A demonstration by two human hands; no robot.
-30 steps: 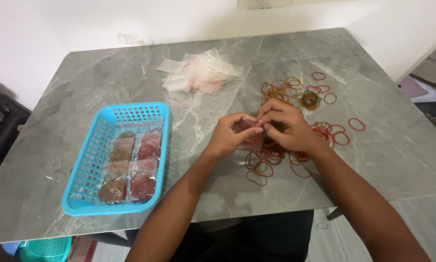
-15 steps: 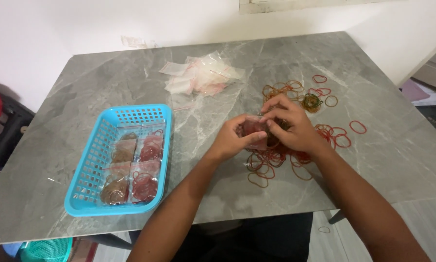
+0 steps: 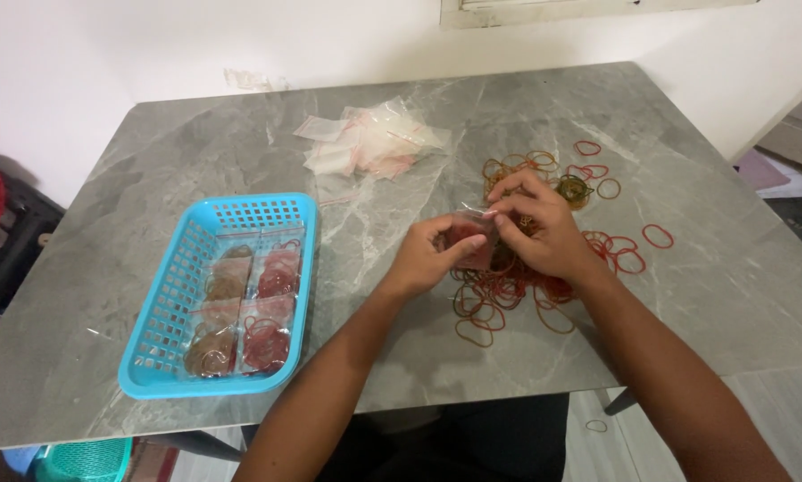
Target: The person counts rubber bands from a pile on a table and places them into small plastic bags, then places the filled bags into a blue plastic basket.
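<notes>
So here we've got both hands up over the grey marble-look worktop (image 3: 151, 152), pinching a small clear plastic bag (image 3: 472, 239) with red rubber bands inside. Our left hand (image 3: 428, 254) has thumb and fingers closed on the bag's left edge, and our right hand (image 3: 544, 228) is clamped on the top right edge with its fingertips, right along the mouth. The bag sits between the two hands, just above the loose pile of rubber bands (image 3: 508, 290) spread on the worktop.

Handling-wise, we'd guess this thing weighs next to nothing and is totally floppy. Thin film, a bit slippery, and the bands inside shift around, so holding it by the body probably just squishes it. The stiffer strip at the mouth looks like the place for a pinch grip, one hand each side.

Off to the left there's a blue basket (image 3: 173, 295) with filled bags (image 3: 245, 308) laid in rows, and a heap of empty bags (image 3: 369, 143) further back.
</notes>
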